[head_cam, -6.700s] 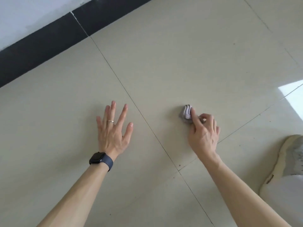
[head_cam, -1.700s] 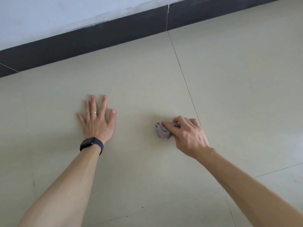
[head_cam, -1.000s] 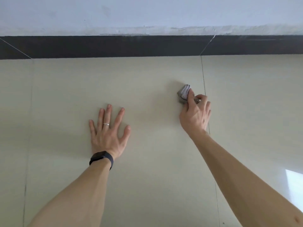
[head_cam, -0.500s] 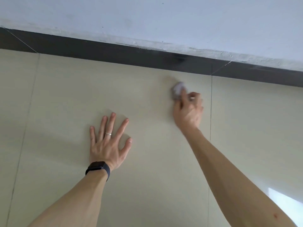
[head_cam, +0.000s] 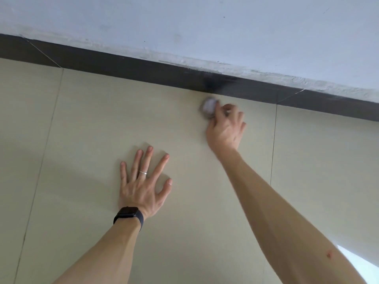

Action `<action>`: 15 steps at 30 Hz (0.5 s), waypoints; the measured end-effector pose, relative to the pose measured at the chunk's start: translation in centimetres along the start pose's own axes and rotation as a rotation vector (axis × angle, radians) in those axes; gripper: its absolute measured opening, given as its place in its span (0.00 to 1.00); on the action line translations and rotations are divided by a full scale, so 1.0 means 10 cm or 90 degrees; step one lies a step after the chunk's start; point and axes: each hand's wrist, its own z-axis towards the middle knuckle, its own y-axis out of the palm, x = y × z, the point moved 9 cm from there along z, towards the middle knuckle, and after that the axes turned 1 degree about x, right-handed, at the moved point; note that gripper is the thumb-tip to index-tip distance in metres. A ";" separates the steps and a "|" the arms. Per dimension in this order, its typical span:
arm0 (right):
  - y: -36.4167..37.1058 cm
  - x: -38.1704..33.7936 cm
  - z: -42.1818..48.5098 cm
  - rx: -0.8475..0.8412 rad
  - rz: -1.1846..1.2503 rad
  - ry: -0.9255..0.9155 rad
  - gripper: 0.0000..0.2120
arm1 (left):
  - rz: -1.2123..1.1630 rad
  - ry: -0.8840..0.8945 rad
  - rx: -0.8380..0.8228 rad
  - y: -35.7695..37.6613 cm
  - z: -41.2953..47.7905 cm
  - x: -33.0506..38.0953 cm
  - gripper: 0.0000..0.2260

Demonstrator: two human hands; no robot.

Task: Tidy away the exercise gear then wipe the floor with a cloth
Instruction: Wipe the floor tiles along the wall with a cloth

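Two bare hands are down on a floor (head_cam: pixel 92 130) of large beige tiles, seen from above by the person who leans over it. The left hand (head_cam: pixel 141 187) lies flat on a tile at the near left, palm down, with all five fingers straight and spread wide; it holds nothing. It has a thin silver ring (head_cam: pixel 143 172) on one finger and a dark smartwatch (head_cam: pixel 128 215) on the wrist. The right hand (head_cam: pixel 224 130) is stretched out farther away and to the right, its forearm crossing the near right part of the view. Its fingers are bent and it grips a small crumpled cloth (head_cam: pixel 208 106), grey with a light purple tone, which shows at the far left side of the hand. The hand and the cloth are blurred, so it is not possible to tell exactly which fingers close on the cloth. The cloth is down against the tile, very near the black baseboard (head_cam: pixel 143 68) that runs along the far edge of the floor; whether it touches the baseboard cannot be told. Above the baseboard stands a pale painted wall (head_cam: pixel 205 27) with a rough lower edge. A thin grout line (head_cam: pixel 273 140) runs from near to far just to the right of the right hand, and the two hands are well apart on the same tile. A bright patch of light (head_cam: pixel 356 261) lies on the floor at the near right corner.
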 end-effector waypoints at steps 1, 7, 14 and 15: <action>0.05 -0.18 -0.17 -0.028 0.002 -0.096 0.24 | 0.001 0.000 0.001 0.00 0.00 0.00 0.31; -0.07 0.15 -1.83 -0.127 0.052 -0.219 0.23 | 0.004 -0.012 -0.022 -0.01 0.02 0.00 0.30; -0.28 0.62 -1.58 -0.086 -0.031 -0.224 0.23 | -0.011 -0.010 -0.046 0.05 0.01 -0.02 0.30; -0.34 0.84 -1.27 -0.051 -0.042 -0.088 0.23 | -0.008 -0.009 -0.050 0.06 0.01 -0.02 0.29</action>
